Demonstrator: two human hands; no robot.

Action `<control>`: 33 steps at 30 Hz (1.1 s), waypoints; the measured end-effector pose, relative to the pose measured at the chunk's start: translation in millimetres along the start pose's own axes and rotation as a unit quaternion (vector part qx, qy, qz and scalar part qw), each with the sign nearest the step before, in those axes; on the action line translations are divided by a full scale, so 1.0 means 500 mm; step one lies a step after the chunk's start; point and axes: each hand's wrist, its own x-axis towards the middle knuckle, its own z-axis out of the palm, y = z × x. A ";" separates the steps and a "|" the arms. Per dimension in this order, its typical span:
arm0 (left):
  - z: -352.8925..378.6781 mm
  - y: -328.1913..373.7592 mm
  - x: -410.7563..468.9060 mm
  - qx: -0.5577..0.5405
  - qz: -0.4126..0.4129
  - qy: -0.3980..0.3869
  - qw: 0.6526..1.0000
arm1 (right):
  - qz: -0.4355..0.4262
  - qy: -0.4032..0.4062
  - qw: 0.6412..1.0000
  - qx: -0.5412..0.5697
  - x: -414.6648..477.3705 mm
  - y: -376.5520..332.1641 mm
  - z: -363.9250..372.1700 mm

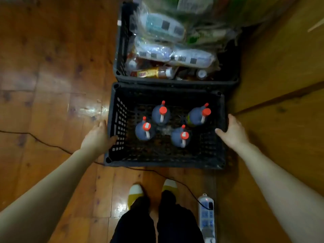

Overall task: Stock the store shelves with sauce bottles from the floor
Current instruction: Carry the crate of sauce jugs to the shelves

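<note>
A black plastic crate (163, 165) stands on the wooden floor in front of my feet. Several dark sauce bottles with red caps stand upright inside it, among them one at the front left (144, 133), one at the back (160, 115) and one at the back right (195, 117). My left hand (97, 137) grips the crate's left wall, thumb inside and fingers outside. My right hand (233, 130) holds the right rim the same way, thumb pointing inward.
A second black crate (121, 50) full of bagged goods and lying bottles sits directly behind the first. A wooden cabinet wall (280, 85) runs along the right. A white power strip (206, 218) and its black cable (43, 144) lie on the floor near my feet (135, 192).
</note>
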 end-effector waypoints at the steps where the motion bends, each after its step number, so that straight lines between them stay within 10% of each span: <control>1: 0.016 -0.004 0.017 -0.013 -0.008 0.011 1.000 | 0.005 0.012 1.000 0.008 0.018 0.007 0.018; 17: 0.128 -0.023 0.130 -0.271 -0.066 0.117 0.953 | 0.066 0.089 0.979 0.174 0.128 0.095 0.154; 33: 0.044 -0.070 0.013 -0.276 -0.078 0.124 0.950 | 0.081 0.100 0.971 0.199 0.003 0.062 0.095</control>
